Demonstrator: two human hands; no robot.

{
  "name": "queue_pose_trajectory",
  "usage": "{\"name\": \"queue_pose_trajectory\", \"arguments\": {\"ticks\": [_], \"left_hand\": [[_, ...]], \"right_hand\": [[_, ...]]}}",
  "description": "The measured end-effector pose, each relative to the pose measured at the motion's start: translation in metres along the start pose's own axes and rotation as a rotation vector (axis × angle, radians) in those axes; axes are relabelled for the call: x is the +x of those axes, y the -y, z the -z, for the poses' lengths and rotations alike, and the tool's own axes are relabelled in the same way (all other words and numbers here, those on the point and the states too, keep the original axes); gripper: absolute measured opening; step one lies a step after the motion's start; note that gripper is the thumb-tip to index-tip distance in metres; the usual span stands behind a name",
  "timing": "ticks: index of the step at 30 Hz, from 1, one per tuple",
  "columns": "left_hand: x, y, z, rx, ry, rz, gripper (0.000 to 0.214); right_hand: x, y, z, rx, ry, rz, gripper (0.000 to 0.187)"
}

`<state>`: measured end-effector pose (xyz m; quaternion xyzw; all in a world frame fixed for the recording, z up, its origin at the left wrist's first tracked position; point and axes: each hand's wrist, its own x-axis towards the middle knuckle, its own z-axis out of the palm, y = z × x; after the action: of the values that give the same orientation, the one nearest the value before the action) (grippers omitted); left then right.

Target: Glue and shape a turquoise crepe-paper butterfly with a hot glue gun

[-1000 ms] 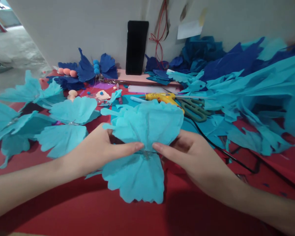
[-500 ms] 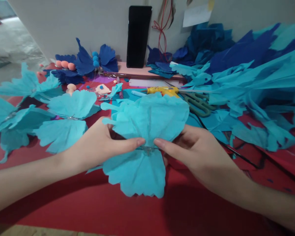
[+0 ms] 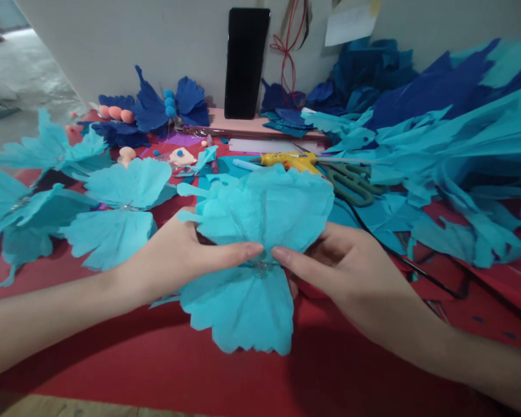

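Observation:
A turquoise paper butterfly (image 3: 247, 313) with scalloped wings is held up in the middle of the view, over the red table surface (image 3: 169, 370). My left hand (image 3: 182, 249) grips it from the left, the thumb pressed on the upper wings near the pinched centre. From the right, my right hand (image 3: 342, 266) holds it the same way, its thumb tip almost touching the left one. The other fingers of both hands are mostly hidden behind the paper. Just left of my left hand lies a similar turquoise butterfly (image 3: 108, 234).
More turquoise butterflies (image 3: 47, 202) lie at the left. Behind are blue butterflies (image 3: 150, 110), a yellow glue gun (image 3: 289, 161), green-handled scissors (image 3: 351, 188) and an upright black phone (image 3: 247, 63). Turquoise paper scraps (image 3: 451, 150) heap at the right, and a black cable (image 3: 408, 263) runs there.
My left thumb has slid slightly right, closer to the right thumb. The lower wings tilt down a little more. Both hands keep their hold.

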<state>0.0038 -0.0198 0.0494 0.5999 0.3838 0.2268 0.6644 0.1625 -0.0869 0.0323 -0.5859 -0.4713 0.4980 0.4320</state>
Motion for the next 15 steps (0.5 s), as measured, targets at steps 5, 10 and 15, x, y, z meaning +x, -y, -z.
{"name": "queue_pose_trajectory", "arguments": {"ticks": [5,10,15], "left_hand": [[-0.0017,-0.0025,-0.0051,-0.009,-0.021,0.113,0.016],[0.0002,-0.0048,-0.0075,0.100,-0.042,-0.024,0.027],[0.0007,-0.0038,-0.0083,0.013,-0.023,-0.022,0.028]], "right_hand": [[0.0012,0.0037,-0.0045,0.050,-0.009,-0.009,0.018],[-0.0001,0.0021,-0.0044,0.048,-0.016,-0.003,0.015],[-0.0005,0.0023,-0.0050,0.116,-0.007,-0.030,0.018]]}}
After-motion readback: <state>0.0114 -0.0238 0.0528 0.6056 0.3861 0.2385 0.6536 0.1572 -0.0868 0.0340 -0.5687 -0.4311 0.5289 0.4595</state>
